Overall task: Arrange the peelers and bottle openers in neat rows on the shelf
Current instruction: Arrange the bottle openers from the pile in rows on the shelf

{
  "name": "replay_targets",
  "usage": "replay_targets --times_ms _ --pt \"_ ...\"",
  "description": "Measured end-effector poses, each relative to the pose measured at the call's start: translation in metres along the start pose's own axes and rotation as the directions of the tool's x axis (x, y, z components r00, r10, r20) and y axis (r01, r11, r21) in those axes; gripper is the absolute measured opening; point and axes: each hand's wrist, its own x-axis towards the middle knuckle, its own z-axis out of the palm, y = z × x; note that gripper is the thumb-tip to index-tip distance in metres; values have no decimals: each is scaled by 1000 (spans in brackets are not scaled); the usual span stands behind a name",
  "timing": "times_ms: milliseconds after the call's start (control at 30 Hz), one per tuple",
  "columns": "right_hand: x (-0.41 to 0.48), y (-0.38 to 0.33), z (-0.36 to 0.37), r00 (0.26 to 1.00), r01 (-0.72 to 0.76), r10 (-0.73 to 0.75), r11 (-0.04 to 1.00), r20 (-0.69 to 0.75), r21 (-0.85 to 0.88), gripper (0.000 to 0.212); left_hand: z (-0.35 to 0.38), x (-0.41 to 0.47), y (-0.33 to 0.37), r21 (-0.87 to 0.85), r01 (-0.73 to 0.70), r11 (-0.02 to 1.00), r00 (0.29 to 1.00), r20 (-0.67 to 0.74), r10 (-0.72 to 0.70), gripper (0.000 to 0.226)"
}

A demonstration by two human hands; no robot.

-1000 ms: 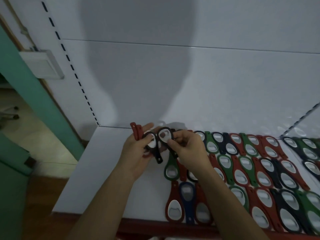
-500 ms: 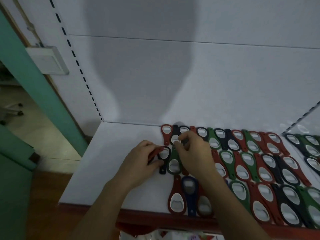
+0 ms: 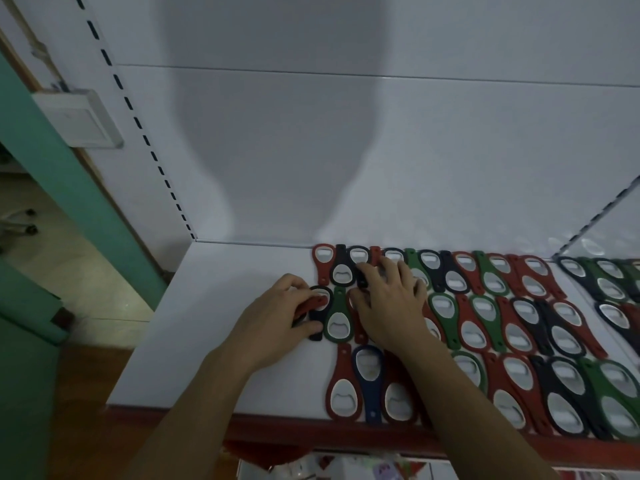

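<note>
Red, green, black and blue bottle openers [image 3: 485, 306] lie in three overlapping rows on a white shelf [image 3: 214, 323]. My left hand [image 3: 277, 317] rests at the left end of the middle row, its fingers closed on a small bunch of red and black openers [image 3: 311, 308]. My right hand [image 3: 388, 303] lies flat over the rows. Its fingertips press on a black opener [image 3: 360, 268] in the back row. A green opener [image 3: 337, 318] lies between my two hands.
The shelf's white back panel [image 3: 346, 150] rises right behind the back row. A dark red lip [image 3: 311, 431] runs along the shelf's front edge. To the left stand a green door frame [image 3: 69, 188] and a white wall switch [image 3: 79, 119]. Bare shelf lies left of the rows.
Both hands came down from above the shelf onto the rows. A red and a black opener now lie at the left end of the back row. The camera tilted down.
</note>
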Motion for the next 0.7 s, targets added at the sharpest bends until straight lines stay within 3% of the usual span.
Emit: replay_targets --times_ms 67,133,167,200,233,267,300,367,433,533,567,600,633,667,700 --pt "-3 -2 -2 999 3 -2 1000 -43 29 49 3 0 2 -86 48 995 995 -81 -55 39" --pt "-6 -7 -8 980 103 -78 985 -182 137 44 2 0 6 -451 136 882 954 -179 -239 25" --pt "-7 -10 -12 963 183 -127 956 -239 230 39 0 0 10 -710 138 690 932 -143 -334 26" --pt "-8 -14 -16 954 246 -160 903 -256 352 34 -2 1 15 -903 109 415 922 -64 -382 32" --pt "-10 -19 -20 957 273 -181 832 -228 483 30 -4 1 19 -985 68 160 925 2 -379 35" --pt "-12 -24 -23 966 260 -198 754 -168 604 27 -5 2 23 -999 33 -11 934 34 -357 36" --pt "-16 -30 -24 972 220 -210 676 -102 703 27 -5 2 26 -993 3 -114 947 40 -319 36" --pt "-22 -40 -22 978 151 -203 579 -37 801 30 -4 0 33 -980 -38 -193 977 4 -211 38" --pt "-25 -45 -20 983 125 -180 540 -31 833 32 -2 -4 35 -982 -50 -183 987 -20 -160 37" --pt "-26 -41 -23 973 77 -228 495 44 866 24 -3 -9 30 -972 -45 -232 981 0 -192 39" --pt "-27 -38 -25 967 55 -241 496 77 867 19 -4 -11 26 -977 -49 -206 976 -3 -219 37" --pt "-29 -35 -27 962 25 -248 499 115 866 16 -5 -13 22 -995 -67 -78 964 -44 -263 32" --pt "-32 -32 -29 953 -7 -257 505 158 863 16 -8 -17 18 -983 -80 163 943 -128 -307 28" --pt "-36 -30 -30 941 -34 -270 525 204 850 21 -10 -21 13 -890 -73 451 919 -235 -315 28" --pt "-39 -29 -32 927 -48 -282 564 247 824 27 -13 -25 7 -740 -57 671 916 -306 -259 27"
